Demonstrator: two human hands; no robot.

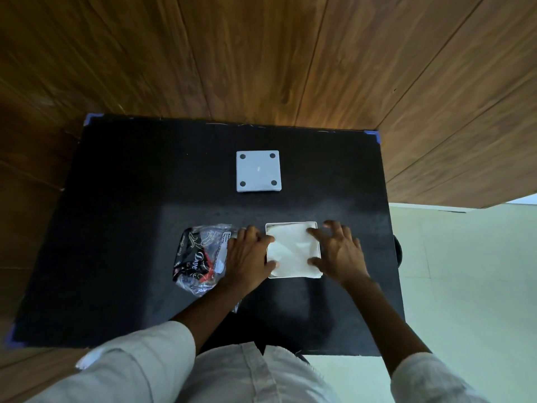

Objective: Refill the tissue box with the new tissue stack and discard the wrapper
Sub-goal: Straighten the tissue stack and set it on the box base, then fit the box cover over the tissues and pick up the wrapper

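A square white tissue box (318, 228) stands open in the middle of the black table, with the white tissue stack (292, 250) lying inside it. My left hand (247, 254) rests at the box's left side, thumb and a fingertip pressing on the stack's left edge. My right hand (340, 251) is at the right side with fingers spread, its fingertips on the stack's right edge. The crumpled clear and black plastic wrapper (197, 254) lies on the table just left of my left hand, partly under my wrist.
The box's white square base panel (258, 171), with dark round feet at its corners, lies flat further back on the black table (130, 199). Wood-panelled wall stands behind; pale floor lies to the right past the table edge.
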